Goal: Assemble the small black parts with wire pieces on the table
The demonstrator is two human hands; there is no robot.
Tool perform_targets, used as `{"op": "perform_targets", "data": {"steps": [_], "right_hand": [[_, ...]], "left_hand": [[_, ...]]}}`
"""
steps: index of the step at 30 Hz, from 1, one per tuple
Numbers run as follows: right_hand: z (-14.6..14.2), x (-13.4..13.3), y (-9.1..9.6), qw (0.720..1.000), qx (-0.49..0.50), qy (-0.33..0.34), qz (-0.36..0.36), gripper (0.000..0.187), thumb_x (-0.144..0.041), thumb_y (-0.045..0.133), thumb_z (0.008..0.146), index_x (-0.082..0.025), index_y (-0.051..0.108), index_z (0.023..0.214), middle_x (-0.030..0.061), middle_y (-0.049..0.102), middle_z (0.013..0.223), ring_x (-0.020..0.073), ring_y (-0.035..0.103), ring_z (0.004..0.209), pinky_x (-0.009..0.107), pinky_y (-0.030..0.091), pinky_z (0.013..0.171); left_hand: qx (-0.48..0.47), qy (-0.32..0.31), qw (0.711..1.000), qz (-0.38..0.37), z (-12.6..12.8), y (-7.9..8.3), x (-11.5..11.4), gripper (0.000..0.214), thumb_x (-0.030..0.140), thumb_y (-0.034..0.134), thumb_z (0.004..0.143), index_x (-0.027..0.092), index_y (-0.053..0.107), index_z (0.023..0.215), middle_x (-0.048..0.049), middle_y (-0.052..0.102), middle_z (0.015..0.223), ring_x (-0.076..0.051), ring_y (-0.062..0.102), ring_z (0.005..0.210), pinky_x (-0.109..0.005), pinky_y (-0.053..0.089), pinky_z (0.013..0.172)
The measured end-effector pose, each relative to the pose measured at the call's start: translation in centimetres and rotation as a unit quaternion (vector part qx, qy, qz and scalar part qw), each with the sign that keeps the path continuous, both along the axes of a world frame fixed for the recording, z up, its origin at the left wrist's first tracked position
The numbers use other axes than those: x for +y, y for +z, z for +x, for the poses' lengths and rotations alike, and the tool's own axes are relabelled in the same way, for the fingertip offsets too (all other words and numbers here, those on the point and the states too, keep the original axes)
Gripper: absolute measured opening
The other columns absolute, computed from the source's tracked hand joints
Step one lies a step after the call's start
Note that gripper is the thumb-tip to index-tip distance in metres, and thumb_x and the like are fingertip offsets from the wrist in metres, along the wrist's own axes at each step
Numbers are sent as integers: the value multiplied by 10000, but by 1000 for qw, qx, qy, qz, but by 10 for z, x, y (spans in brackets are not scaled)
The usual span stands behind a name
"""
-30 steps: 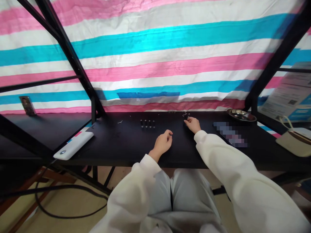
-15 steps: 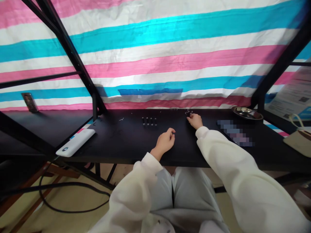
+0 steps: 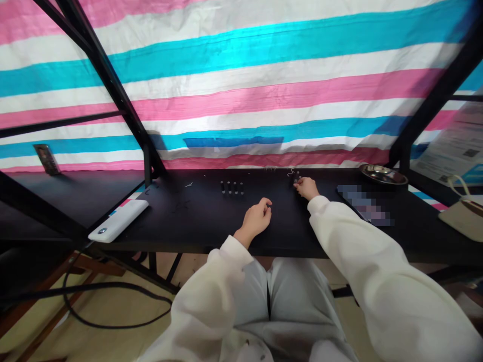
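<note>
Striped sheet (image 3: 249, 80), pink, white and blue, hangs behind everything, wrinkled. Below it, a long black table (image 3: 181, 226), framed at either end by dark metal bars. Two pale sleeves reach in over the near edge. White slab-shaped device (image 3: 118, 221) at the table's left end, a round dark mark near its lower corner. Beige bag (image 3: 462, 221) at far right, strap looped up. Flat item (image 3: 364, 206), pixelated, lies slantwise right of the right forearm. Shiny metal dish (image 3: 383, 175) near the back right corner. Hands well apart. Left hand (image 3: 254, 221) over the table's middle, fingers loosely bent; palm side hidden, cannot tell whether it closes on anything. Right hand (image 3: 307, 188) farther back, thumb and finger drawn together at a small dark cylinder (image 3: 297, 176), which stands roughly upright toward the back edge; pinched or merely touched, cannot tell. Four dark cylinders (image 3: 232, 188) stand in a short row left of both hands, slightly apart, ends paler. Smallest: white thread (image 3: 291, 172) just beside the single cylinder, another white scrap (image 3: 189, 184) left of the row.
</note>
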State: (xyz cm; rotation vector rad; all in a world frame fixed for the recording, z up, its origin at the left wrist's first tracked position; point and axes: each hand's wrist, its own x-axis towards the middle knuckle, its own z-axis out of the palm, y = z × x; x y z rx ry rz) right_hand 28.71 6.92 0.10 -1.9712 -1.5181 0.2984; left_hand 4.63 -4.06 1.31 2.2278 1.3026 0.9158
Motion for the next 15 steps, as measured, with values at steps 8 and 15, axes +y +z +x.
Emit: {"op": "perform_targets", "data": {"steps": [8,15], "right_hand": [[3,2,-4,999,-8,-22,25,178,-295,674,707,-125,705,750,116,673,701,220,646,743,316,482,729],[1,-1,-2,997,-53,-50,-11,268,-315,693,695,-100,696,855,184,675,856,274,646,857,342,482,750]], "left_hand": [[-19,-5,1000,5,-1,-3,2,193,205,427,822,224,543,974,33,541,628,-114,477,552,-232,340,583],[-36,54,998,2,-2,0,1,173,193,439,814,225,544,948,19,561,645,-133,516,602,-243,363,616]]}}
